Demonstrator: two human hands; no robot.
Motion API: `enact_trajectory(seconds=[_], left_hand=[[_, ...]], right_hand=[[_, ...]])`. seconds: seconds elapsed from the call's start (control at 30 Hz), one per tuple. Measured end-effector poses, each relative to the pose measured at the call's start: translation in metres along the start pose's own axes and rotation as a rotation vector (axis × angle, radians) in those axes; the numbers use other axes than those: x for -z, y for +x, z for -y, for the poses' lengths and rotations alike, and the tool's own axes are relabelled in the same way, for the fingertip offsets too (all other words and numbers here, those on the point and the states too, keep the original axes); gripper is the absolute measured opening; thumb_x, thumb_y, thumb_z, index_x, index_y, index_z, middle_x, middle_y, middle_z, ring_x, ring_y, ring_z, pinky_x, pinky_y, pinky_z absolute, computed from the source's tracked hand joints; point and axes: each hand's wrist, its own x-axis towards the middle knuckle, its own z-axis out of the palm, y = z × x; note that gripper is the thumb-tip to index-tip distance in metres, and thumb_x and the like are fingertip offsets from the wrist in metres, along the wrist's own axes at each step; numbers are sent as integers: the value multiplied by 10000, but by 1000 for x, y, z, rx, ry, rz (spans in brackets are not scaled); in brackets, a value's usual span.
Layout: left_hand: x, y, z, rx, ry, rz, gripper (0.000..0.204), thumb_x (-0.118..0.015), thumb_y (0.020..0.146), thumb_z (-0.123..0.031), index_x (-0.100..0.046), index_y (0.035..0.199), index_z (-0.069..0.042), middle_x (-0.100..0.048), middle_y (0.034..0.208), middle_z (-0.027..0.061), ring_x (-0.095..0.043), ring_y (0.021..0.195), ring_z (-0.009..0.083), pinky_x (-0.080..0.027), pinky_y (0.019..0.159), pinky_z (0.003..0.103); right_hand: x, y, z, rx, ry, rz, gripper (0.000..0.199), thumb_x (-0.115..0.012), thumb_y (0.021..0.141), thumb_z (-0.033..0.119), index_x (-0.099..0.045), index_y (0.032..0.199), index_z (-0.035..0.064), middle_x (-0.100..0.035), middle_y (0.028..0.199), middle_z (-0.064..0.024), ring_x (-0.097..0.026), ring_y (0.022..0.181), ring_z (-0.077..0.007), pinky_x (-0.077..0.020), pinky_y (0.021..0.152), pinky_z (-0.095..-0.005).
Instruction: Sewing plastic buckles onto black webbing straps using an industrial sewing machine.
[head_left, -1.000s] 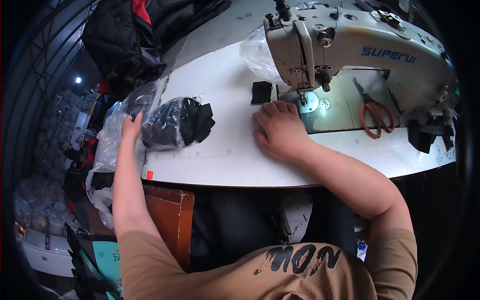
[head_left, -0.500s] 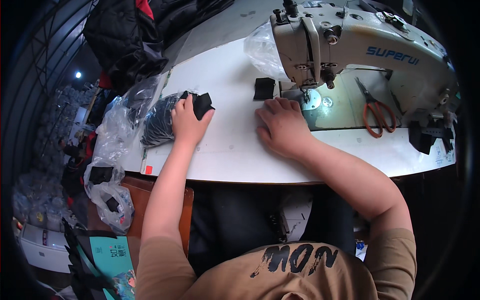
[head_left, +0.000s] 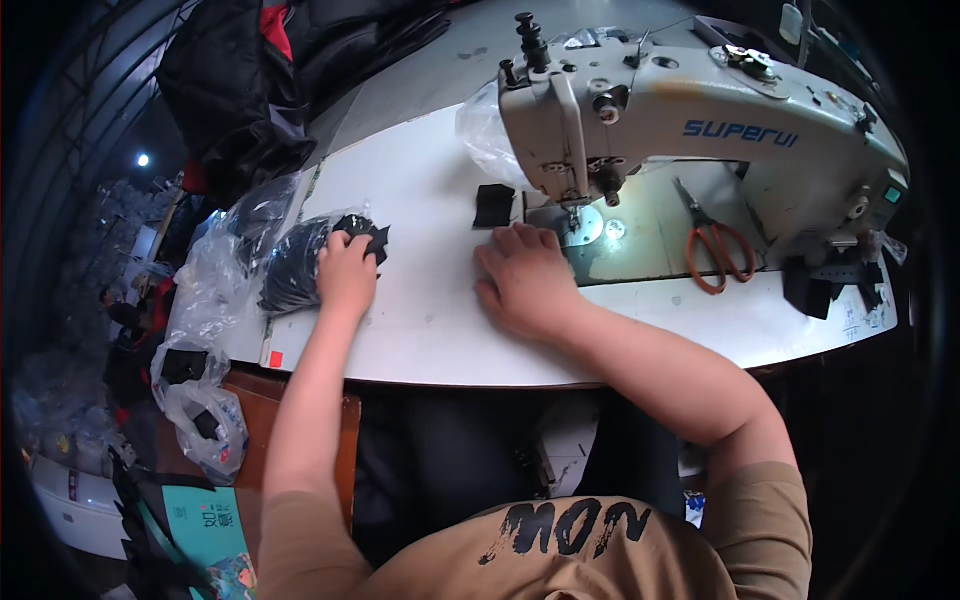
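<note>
My left hand point(head_left: 347, 272) is at the mouth of a clear plastic bag point(head_left: 295, 262) packed with dark pieces. Its fingers are bent and closed over a small black fabric piece point(head_left: 378, 243), whose corner sticks out beyond the fingertips. Palm down on the white table, my right hand point(head_left: 528, 278) lies with its fingers stretched toward the needle area and grips nothing. Just beyond its fingertips lies another black fabric piece point(head_left: 493, 206), left of the sewing machine point(head_left: 640, 110). The presser foot point(head_left: 574, 216) stands over the round needle plate, with no fabric visible under it.
Orange-handled scissors point(head_left: 718, 250) lie on the machine bed at right. Black scraps point(head_left: 815, 285) sit at the table's right end. Crumpled clear plastic point(head_left: 205, 300) hangs over the left edge. A black padded garment point(head_left: 235, 110) is heaped at the far left, and a translucent bag point(head_left: 487, 135) lies behind the machine head.
My left fingers have drawn in from a spread pose and closed over the black fabric at the bag. My right hand stays flat by the machine. The whole view has shifted slightly.
</note>
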Motion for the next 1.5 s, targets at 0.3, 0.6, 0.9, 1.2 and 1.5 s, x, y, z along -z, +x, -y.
enact_trajectory(seconds=[0.3, 0.6, 0.9, 1.2, 1.5], left_hand=[[20, 96, -158, -13, -451, -92, 875, -744, 854, -401, -321, 1527, -36, -559, 1387, 216, -636, 1154, 348, -513, 979, 428], [11, 247, -134, 494, -1409, -256, 303, -612, 892, -153, -677, 1140, 8, -702, 1110, 165, -701, 944, 276, -556, 825, 386], [163, 293, -16, 177, -1890, -450, 362, -323, 1066, -109, -497, 1348, 35, -633, 1274, 205, -664, 1128, 335, -552, 1013, 456], [355, 193, 264, -19, -1111, -1206, 352, -626, 811, 47, -497, 1138, 34, -633, 1078, 181, -685, 924, 334, -580, 887, 465], [170, 14, 354, 634, -659, -136, 858, -714, 880, -487, -375, 1543, -62, -429, 1559, 150, -406, 1430, 299, -300, 1182, 447]], right_hand=[[-3, 0, -5, 9, -35, -84, 380, -641, 845, 277, -635, 1169, 76, -577, 1270, -196, -520, 1221, -400, -387, 1041, -523], [0, -2, -3, -15, 2, 1, 405, -646, 840, 276, -636, 1195, 80, -573, 1288, -204, -509, 1238, -396, -369, 1064, -507], [-3, -2, -12, -11, -4, -17, 421, -653, 824, 272, -627, 1202, 88, -554, 1265, -177, -506, 1219, -375, -384, 1019, -522], [7, 1, 3, 55, -18, 24, 446, -655, 846, 254, -607, 1264, 105, -543, 1336, -186, -502, 1260, -383, -370, 1051, -521], [7, -5, 0, -11, -50, 7, 449, -668, 856, 242, -615, 1278, 99, -532, 1358, -167, -486, 1261, -387, -355, 1070, -526]])
